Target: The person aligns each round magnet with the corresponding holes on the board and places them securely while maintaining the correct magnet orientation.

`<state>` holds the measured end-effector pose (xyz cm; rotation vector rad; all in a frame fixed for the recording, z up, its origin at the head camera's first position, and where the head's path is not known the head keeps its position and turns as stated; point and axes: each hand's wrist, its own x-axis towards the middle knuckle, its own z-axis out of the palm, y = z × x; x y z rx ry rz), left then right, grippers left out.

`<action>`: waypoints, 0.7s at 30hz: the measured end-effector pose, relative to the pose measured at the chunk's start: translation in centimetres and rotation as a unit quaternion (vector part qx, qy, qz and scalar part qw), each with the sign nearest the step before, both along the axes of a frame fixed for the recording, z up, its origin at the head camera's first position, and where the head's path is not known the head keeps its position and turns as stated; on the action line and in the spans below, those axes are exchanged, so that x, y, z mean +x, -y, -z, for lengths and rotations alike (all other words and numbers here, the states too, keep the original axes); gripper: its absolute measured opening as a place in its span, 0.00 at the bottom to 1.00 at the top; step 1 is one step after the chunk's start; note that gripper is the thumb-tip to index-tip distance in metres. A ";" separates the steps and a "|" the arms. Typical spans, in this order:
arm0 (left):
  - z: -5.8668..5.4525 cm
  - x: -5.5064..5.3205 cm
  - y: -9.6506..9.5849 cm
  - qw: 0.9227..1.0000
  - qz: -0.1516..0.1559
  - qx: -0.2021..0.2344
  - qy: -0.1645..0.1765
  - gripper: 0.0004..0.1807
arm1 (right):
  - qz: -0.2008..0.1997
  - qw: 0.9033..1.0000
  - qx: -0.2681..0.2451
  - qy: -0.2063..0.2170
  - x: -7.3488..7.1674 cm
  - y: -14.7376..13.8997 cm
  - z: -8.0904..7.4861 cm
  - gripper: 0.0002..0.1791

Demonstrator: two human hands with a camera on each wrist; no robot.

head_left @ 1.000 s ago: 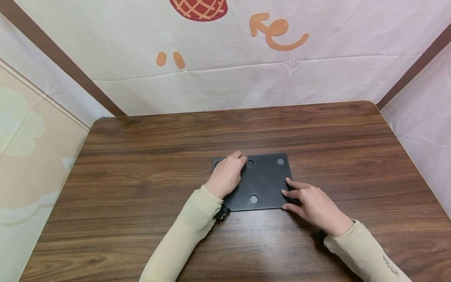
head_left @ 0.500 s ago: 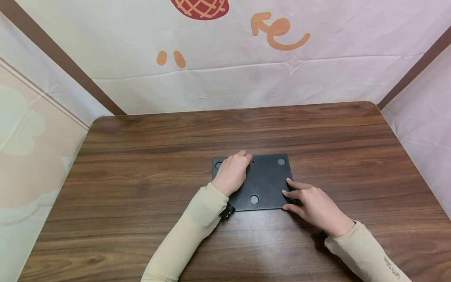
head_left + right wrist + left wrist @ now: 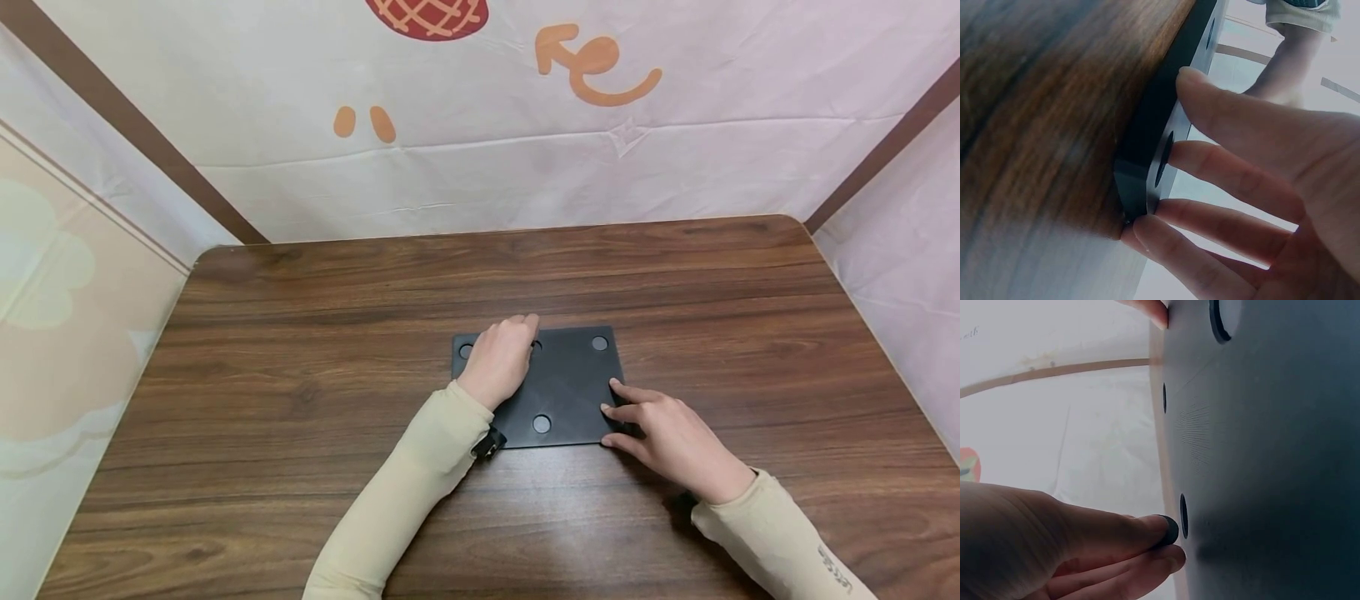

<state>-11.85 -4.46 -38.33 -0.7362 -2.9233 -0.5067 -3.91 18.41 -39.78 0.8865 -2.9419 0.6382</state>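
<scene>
A flat black rectangular board (image 3: 570, 383) with round recesses lies on the wooden table. My left hand (image 3: 498, 360) is over its far left part. In the left wrist view, thumb and fingertips pinch a small black round disc (image 3: 1171, 530) beside a recess (image 3: 1184, 516) near the board's far edge. That disc is hidden in the head view. My right hand (image 3: 675, 437) is at the board's near right corner, with spread, slightly bent fingers touching its top and edges. In the right wrist view, one fingertip lies by a recess (image 3: 1164, 159).
The brown wood-grain table (image 3: 337, 333) extends around the board on all sides. Behind it hangs a pale printed cloth (image 3: 480, 183) with brown bands, and more cloth borders the left and right sides. A dark strap piece (image 3: 489, 443) sits at my left wrist.
My left hand has moved slightly right and away from me, to the far-edge middle recess, uncovering the far left one. The right hand and the board have stayed in place.
</scene>
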 end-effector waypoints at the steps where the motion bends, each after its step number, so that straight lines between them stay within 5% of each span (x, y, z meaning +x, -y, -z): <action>1: 0.0 0.0 -0.1 1.000 0.001 0.000 0.000 0.03 | 0.000 1.000 0.000 0.001 0.0 0.0 0.0 0.18; 21: 0.0 -0.1 -0.8 1.000 0.012 -0.013 0.015 0.09 | 0.003 1.000 0.002 0.002 0.0 -0.1 0.1 0.18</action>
